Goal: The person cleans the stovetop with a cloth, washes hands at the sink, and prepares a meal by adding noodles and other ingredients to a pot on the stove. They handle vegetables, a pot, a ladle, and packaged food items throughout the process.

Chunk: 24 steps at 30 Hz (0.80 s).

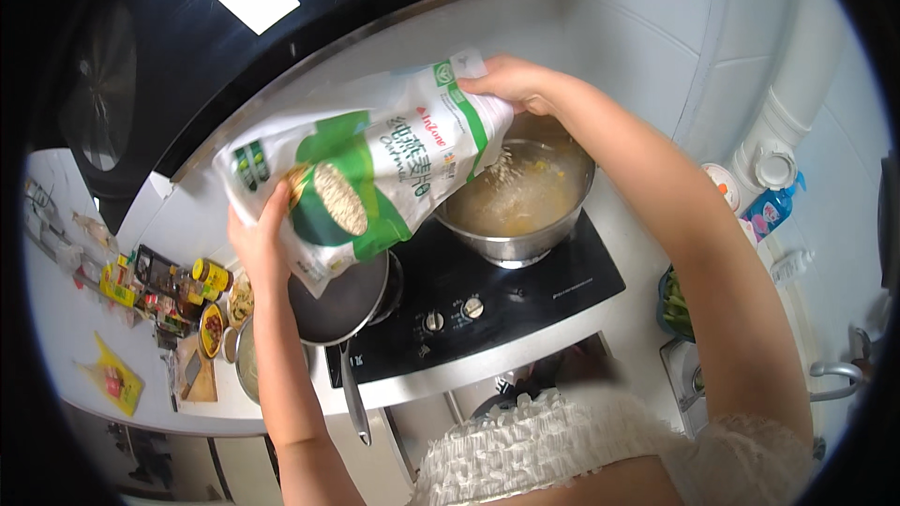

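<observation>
A white and green plastic bag of oatmeal (358,169) is tilted over a steel pot (517,242) on the right burner. My left hand (264,239) grips the bag's lower left end. My right hand (513,84) grips its upper right end, close to the opening. Oat flakes (503,167) fall from the opening into cloudy liquid (524,204) with yellow bits in the pot. Below the bag, on the left burner, stands a dark frying pan (344,302), partly hidden by the bag.
The black gas hob (450,344) has two knobs; the pan's handle (355,400) sticks out over the counter edge. At left are a bowl (249,358), a cutting board (204,376) and jars (211,274). At right stand green vegetables (676,306), a blue bottle (770,211) and a faucet (840,379).
</observation>
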Tool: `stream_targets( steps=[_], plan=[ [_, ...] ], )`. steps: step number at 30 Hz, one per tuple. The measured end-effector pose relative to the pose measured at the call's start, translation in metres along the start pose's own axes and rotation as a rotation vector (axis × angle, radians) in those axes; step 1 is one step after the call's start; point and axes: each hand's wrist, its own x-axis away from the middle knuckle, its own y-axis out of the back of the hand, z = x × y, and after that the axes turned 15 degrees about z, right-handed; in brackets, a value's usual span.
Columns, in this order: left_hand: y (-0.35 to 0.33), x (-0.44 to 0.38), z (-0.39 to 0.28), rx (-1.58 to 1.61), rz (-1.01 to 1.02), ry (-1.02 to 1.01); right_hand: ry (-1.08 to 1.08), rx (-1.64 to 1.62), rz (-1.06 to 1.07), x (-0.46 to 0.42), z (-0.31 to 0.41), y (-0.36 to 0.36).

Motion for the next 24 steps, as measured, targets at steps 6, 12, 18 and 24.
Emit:
stream_targets(
  steps=[6,12,18,24],
  plan=[
    [-0.004,0.006,-0.012,-0.073,-0.026,0.043,-0.013,0.028,0.001,-0.008,-0.010,0.004],
    [-0.010,0.007,-0.014,-0.132,-0.034,-0.024,0.036,-0.005,0.007,-0.008,-0.024,0.006],
    [-0.009,0.022,-0.005,-0.014,-0.098,0.006,0.005,0.097,-0.026,0.003,-0.003,-0.005],
    [-0.008,0.036,-0.005,-0.051,-0.140,-0.013,0.081,0.166,-0.032,-0.006,0.002,-0.004]
  ],
)
